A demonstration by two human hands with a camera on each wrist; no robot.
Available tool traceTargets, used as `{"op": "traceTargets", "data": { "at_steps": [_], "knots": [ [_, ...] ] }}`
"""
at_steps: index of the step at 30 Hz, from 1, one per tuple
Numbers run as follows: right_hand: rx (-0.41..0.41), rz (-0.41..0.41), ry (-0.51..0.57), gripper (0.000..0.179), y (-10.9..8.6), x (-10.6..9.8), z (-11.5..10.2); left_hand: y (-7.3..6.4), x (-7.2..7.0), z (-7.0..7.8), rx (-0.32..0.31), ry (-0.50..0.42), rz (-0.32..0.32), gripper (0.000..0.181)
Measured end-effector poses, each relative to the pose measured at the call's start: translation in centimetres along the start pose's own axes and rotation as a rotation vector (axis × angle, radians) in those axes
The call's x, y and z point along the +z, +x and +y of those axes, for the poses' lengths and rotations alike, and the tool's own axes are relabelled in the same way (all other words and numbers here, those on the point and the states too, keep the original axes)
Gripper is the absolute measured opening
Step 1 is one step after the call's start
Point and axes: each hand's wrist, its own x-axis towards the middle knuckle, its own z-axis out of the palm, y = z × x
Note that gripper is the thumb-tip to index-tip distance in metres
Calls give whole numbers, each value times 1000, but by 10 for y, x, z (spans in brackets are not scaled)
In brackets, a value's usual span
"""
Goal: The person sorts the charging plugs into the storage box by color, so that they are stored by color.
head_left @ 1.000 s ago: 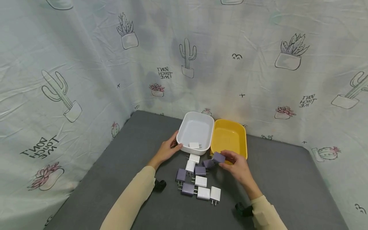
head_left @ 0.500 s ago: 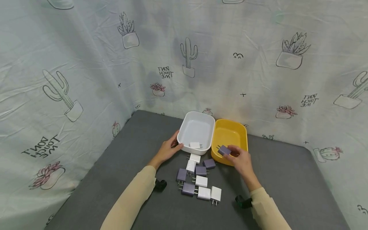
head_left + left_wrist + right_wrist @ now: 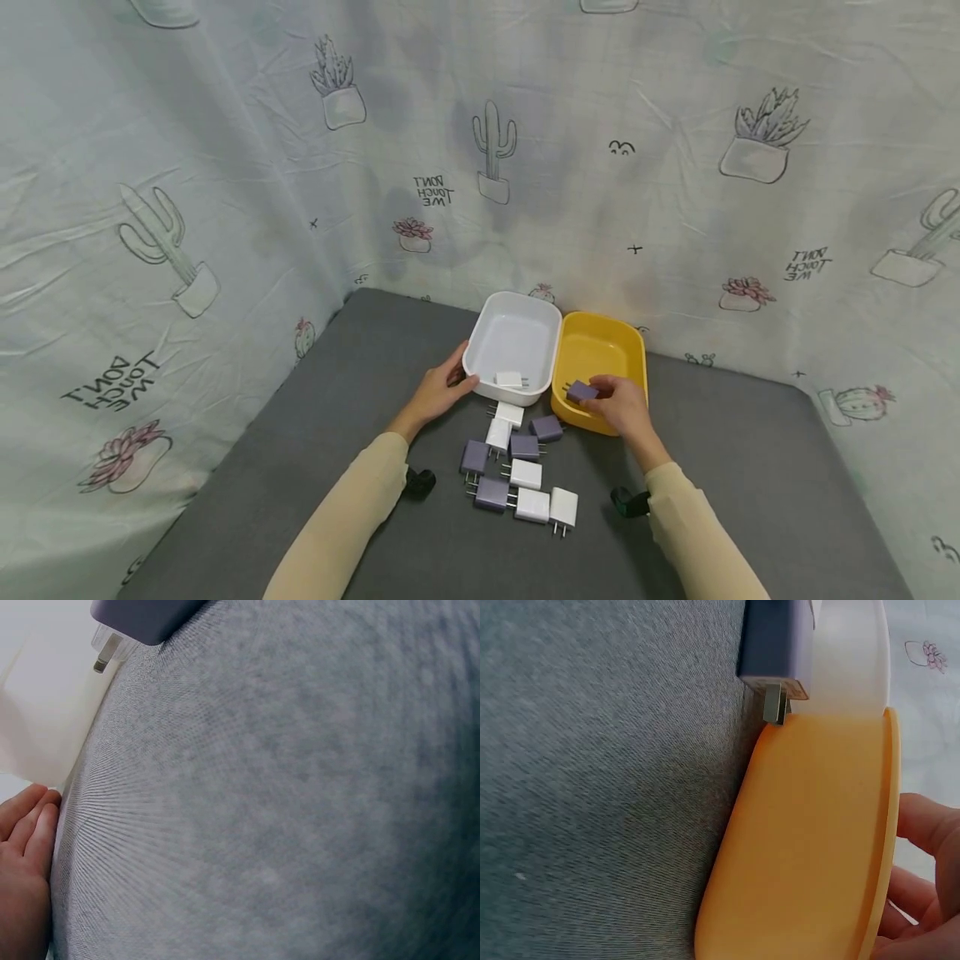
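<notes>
A purple wall charger (image 3: 581,392) is pinched between thumb and fingers of my right hand (image 3: 624,407), over the front part of the yellow bin (image 3: 600,350). In the right wrist view the yellow bin's outer wall (image 3: 810,832) hides that charger, and the fingers (image 3: 922,821) show past the rim. My left hand (image 3: 437,390) touches the white bin (image 3: 517,337) at its front left corner. Its fingers (image 3: 41,836) lie fairly straight against the wall in the left wrist view. One white charger (image 3: 508,380) lies inside the white bin.
Several white chargers (image 3: 532,505) and purple chargers (image 3: 492,493) lie loosely on the grey tabletop (image 3: 420,550) in front of the bins, prongs pointing various ways. The two bins stand side by side against a cactus-print curtain (image 3: 562,208).
My right hand has carried the purple charger from the bin's front edge up and over into the yellow bin, then slightly lower. The left hand has stayed at the white bin.
</notes>
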Motion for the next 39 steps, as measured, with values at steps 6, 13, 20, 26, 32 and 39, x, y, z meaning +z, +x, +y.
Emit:
{"op": "traceTargets", "data": {
  "at_steps": [6, 13, 20, 26, 32, 39],
  "knots": [
    [57, -36, -18, 45, 6, 2, -1, -1, 0, 0, -2, 1, -5, 78],
    [78, -75, -56, 45, 13, 4, -3, -1, 0, -1, -5, -7, 1, 78],
    [77, -106, -120, 41, 18, 7, -1, -1, 3, -2, 0, -25, 4, 79],
    [45, -133, -194, 37, 20, 6, -1, 1, 5, 2, -7, -28, -6, 80],
    [53, -125, -181, 40, 19, 7, -3, 1, 5, 1, -15, -29, 0, 79],
    [-1, -16, -85, 45, 11, 8, -10, 0, 2, 1, -25, -16, 6, 79]
  ]
}}
